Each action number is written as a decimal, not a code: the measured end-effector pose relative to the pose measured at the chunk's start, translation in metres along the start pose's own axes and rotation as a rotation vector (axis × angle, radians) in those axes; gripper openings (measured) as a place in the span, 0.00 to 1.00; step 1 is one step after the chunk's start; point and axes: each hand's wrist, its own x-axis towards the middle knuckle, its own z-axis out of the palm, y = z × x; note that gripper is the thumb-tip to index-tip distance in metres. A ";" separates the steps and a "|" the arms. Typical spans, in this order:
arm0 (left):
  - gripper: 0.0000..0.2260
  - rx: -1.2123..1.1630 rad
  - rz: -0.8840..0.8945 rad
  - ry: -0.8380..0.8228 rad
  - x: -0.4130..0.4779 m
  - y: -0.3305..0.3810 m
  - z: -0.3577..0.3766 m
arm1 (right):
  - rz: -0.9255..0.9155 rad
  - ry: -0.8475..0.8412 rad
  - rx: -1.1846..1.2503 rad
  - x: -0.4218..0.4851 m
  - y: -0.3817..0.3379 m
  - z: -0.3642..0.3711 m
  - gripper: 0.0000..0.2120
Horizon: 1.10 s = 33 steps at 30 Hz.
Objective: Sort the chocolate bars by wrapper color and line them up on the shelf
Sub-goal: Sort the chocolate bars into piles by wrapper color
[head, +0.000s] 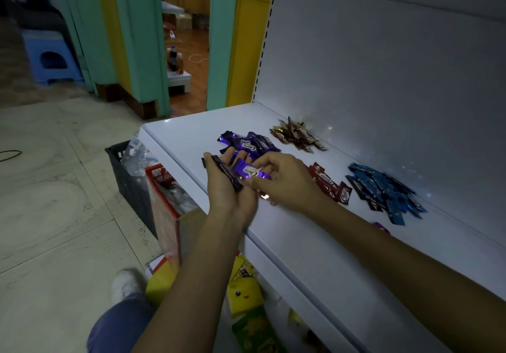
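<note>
A purple bar [250, 172] sits crosswise between the two hands, above the front edge of the shelf [178, 133]. The right hand [284, 181] pinches it, thumb and fingers [269, 162] clamped on its right end. It is either being added to the stack in the other palm or taken from it; I cannot tell which. The left hand [227, 191] lies palm up, its fingers curled round a few more held bars [226, 173], also purple, likely gathered so they can be squared up and laid down together. Just behind the hands a purple pile [253, 141] lies loose on the shelf. Farther back, toward the rear panel, is a gold pile [298, 136]. To the right is a red pile [331, 185], partly hidden by the right wrist, then a blue pile [386, 192]. The colours seem already separated, each heap apart from the next, but none is in a line yet — lining up looks like the work left. Below the shelf edge stand a black crate [123, 172] and a red box [161, 180]
</note>
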 end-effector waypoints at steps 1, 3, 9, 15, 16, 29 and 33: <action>0.25 -0.013 -0.005 -0.018 0.000 0.000 0.000 | -0.007 0.030 -0.011 0.003 0.000 0.000 0.12; 0.24 -0.030 -0.008 -0.038 0.003 -0.001 -0.001 | -0.011 0.085 -0.012 0.009 0.000 0.001 0.11; 0.18 0.016 -0.033 -0.066 0.003 0.003 0.000 | 0.013 0.172 0.095 0.026 -0.001 0.005 0.10; 0.18 0.037 -0.141 -0.090 -0.003 0.005 0.002 | -0.014 0.208 0.059 0.031 0.005 0.007 0.08; 0.17 0.062 -0.144 -0.081 -0.004 0.005 0.002 | -0.030 0.221 0.009 0.031 0.006 0.006 0.07; 0.09 0.078 -0.153 0.054 -0.001 0.007 0.005 | 0.328 0.399 0.318 0.081 0.025 -0.009 0.07; 0.10 0.077 -0.153 0.040 -0.001 0.007 0.004 | 0.274 0.339 0.048 0.097 0.032 -0.009 0.07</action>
